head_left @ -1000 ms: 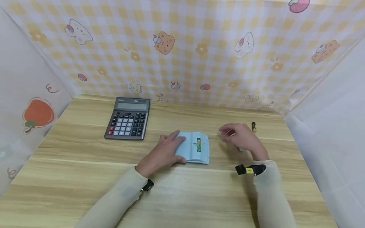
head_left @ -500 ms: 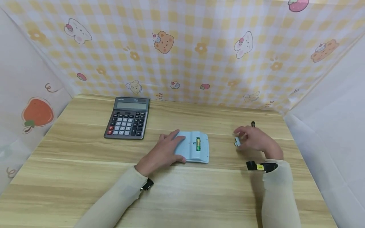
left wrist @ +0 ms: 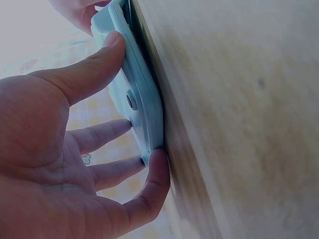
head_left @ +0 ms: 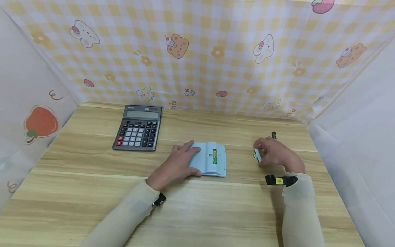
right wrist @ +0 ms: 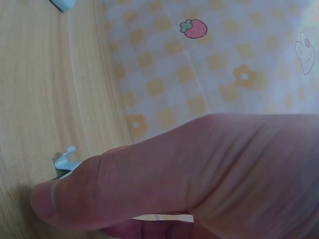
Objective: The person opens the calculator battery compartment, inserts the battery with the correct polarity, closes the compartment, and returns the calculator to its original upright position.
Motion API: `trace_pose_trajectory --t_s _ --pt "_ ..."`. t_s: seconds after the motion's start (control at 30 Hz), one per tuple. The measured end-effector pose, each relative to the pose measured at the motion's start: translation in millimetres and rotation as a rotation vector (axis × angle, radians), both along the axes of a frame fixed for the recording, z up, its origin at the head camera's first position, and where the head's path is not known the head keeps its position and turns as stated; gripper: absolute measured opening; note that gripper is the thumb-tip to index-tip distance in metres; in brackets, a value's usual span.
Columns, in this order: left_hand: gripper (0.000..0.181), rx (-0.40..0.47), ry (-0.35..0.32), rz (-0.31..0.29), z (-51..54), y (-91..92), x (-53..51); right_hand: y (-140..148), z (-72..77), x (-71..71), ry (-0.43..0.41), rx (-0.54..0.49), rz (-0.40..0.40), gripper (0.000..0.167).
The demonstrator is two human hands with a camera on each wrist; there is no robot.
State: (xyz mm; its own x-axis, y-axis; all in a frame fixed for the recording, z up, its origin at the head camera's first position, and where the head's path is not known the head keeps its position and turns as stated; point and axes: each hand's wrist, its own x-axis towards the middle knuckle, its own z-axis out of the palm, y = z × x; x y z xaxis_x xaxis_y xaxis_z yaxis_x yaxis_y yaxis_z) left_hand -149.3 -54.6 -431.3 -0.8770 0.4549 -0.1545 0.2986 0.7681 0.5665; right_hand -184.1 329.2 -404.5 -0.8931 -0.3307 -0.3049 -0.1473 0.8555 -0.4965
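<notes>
A light blue calculator (head_left: 202, 159) lies face down on the wooden table, its battery compartment uncovered with a green and gold battery (head_left: 214, 156) inside. My left hand (head_left: 176, 166) grips its left part, thumb at the near edge and fingers spread over the back and far edge. In the left wrist view, one fingertip (left wrist: 159, 162) bends round a corner of the case. To the right, my right hand (head_left: 276, 154) pinches a small light blue battery cover (head_left: 257, 155) just over the table. The cover's clip (right wrist: 67, 158) pokes out past the thumb in the right wrist view.
A dark grey desk calculator (head_left: 137, 128) lies face up at the back left. Behind my right hand a black battery (head_left: 274, 134) is partly hidden. A yellow checked cloth (head_left: 197, 61) hangs behind the table, with white side walls left and right.
My right hand has moved right, away from the blue calculator, and now pinches the battery cover, which has tilted slightly in the last half second. The left hand stays in place.
</notes>
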Motion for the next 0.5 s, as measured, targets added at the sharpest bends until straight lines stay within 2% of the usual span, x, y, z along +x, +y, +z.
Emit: trace_pose_trajectory --t_s 0.5 --pt "0.088 0.006 -0.017 0.019 0.3 1.3 0.8 -0.9 -2.3 -3.0 0.025 0.04 -0.009 0.056"
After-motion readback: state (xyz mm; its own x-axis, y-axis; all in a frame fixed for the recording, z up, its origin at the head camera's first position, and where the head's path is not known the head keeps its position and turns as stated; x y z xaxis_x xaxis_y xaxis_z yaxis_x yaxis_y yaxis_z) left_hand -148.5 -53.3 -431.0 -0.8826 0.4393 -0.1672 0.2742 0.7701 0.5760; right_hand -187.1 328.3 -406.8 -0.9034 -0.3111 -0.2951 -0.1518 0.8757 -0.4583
